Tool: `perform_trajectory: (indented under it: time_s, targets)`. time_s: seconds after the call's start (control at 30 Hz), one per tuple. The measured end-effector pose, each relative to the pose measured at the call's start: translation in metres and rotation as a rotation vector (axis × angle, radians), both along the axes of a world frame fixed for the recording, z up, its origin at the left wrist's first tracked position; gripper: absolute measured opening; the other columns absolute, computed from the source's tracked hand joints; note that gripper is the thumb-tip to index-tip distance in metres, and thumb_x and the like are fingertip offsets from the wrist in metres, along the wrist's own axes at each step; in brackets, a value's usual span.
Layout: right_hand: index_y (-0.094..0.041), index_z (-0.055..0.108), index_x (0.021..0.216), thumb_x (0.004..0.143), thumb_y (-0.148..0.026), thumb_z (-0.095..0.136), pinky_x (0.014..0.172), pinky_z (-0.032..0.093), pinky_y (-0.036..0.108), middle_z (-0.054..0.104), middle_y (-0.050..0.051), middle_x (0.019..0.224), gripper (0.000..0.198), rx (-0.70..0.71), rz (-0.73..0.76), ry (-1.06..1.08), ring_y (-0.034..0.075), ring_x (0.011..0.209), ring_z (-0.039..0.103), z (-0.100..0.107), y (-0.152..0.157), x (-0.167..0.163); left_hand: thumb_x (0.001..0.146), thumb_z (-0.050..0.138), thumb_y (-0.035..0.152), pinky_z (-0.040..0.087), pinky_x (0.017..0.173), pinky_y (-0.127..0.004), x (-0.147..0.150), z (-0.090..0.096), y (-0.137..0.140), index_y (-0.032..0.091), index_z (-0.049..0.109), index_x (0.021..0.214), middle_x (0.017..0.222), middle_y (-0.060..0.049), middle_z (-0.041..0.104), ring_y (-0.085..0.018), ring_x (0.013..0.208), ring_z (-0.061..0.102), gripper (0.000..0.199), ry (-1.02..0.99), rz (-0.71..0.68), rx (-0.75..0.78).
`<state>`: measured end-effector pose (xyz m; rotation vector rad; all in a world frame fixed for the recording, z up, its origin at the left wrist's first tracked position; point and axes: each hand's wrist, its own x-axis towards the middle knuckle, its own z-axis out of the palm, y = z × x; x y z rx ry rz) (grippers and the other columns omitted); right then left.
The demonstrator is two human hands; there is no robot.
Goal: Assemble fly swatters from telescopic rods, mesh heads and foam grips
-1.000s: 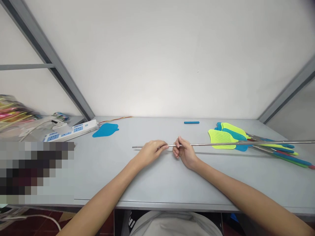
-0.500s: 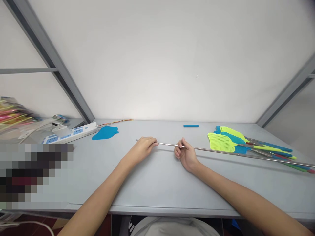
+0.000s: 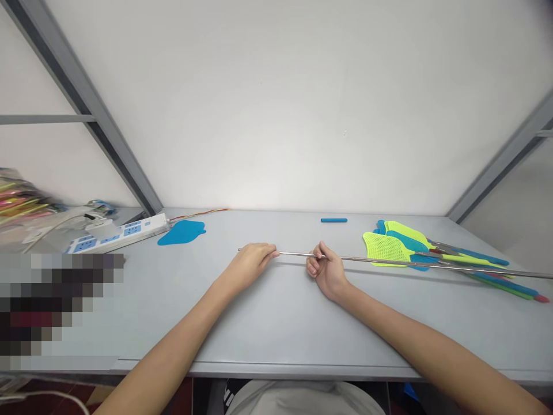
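A long, thin metal telescopic rod point(image 3: 391, 262) runs from the middle of the table past the right edge of the view. Near its thin left end, my left hand point(image 3: 251, 262) is closed on it, palm down. My right hand point(image 3: 326, 271) grips the rod farther along, palm up with curled fingers. To the left lies a loose blue fly swatter head point(image 3: 182, 232). Behind my right hand rests a short blue tube point(image 3: 334, 220). The rod passes over a pile of fly swatters with yellow-green heads point(image 3: 386, 249), blue heads and coloured handles.
A white power strip point(image 3: 149, 226) with a plug and cables lies at the left, beside plastic-wrapped coloured items point(image 3: 19, 199). Grey metal frame posts point(image 3: 116, 141) flank the table point(image 3: 276, 334) on both sides. A white wall stands behind it. A blurred-out patch covers the lower left.
The far right part of the rod has swung up and away from me, over the swatter pile. Both hands keep nearly the same place and grip. The view has shifted slightly.
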<state>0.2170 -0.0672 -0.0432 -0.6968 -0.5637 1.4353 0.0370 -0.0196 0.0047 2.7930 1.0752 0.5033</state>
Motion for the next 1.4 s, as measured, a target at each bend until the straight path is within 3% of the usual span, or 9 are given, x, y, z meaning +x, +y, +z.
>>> perform_trajectory:
  time_s: [0.4, 0.8, 1.07, 1.4]
  targets:
    - [-0.018, 0.033, 0.052, 0.075, -0.039, 0.042, 0.038, 0.019, 0.021, 0.028, -0.006, 0.036, 0.033, -0.029, -0.064, 0.055, 0.009, 0.034, 0.033, -0.002, 0.001, 0.003, 0.087, 0.025, 0.029, 0.025, 0.050, -0.023, 0.011, -0.011, -0.008, 0.019, 0.041, 0.060, 0.057, 0.002, 0.049, -0.013, 0.053, 0.045, 0.033, 0.030, 0.051, 0.001]
    - [-0.018, 0.023, 0.047, 0.076, -0.034, 0.040, 0.036, 0.017, 0.021, 0.023, -0.007, 0.030, 0.037, -0.033, -0.314, 0.130, 0.008, 0.028, 0.029, -0.002, -0.014, -0.005, 0.087, 0.025, 0.026, 0.030, 0.061, -0.025, 0.023, -0.027, -0.022, 0.018, 0.041, 0.065, 0.064, 0.001, 0.051, -0.013, 0.058, 0.045, 0.029, 0.010, 0.005, 0.022]
    - [-0.018, 0.023, 0.047, 0.075, -0.031, 0.041, 0.035, 0.017, 0.021, 0.023, -0.007, 0.030, 0.037, -0.053, -0.301, 0.186, 0.006, 0.028, 0.026, 0.000, -0.018, -0.012, 0.087, 0.027, 0.025, 0.030, 0.061, -0.027, 0.029, -0.023, -0.031, 0.017, 0.044, 0.067, 0.065, -0.001, 0.053, -0.014, 0.061, 0.047, 0.028, 0.040, 0.024, 0.024]
    - [-0.018, 0.023, 0.048, 0.076, -0.034, 0.040, 0.035, 0.016, 0.021, 0.024, -0.007, 0.030, 0.037, -0.057, -0.315, 0.107, 0.007, 0.028, 0.027, 0.000, -0.018, -0.011, 0.087, 0.026, 0.025, 0.032, 0.061, -0.025, 0.028, -0.027, -0.028, 0.017, 0.043, 0.066, 0.066, 0.000, 0.054, -0.013, 0.059, 0.047, 0.028, -0.007, -0.002, -0.043]
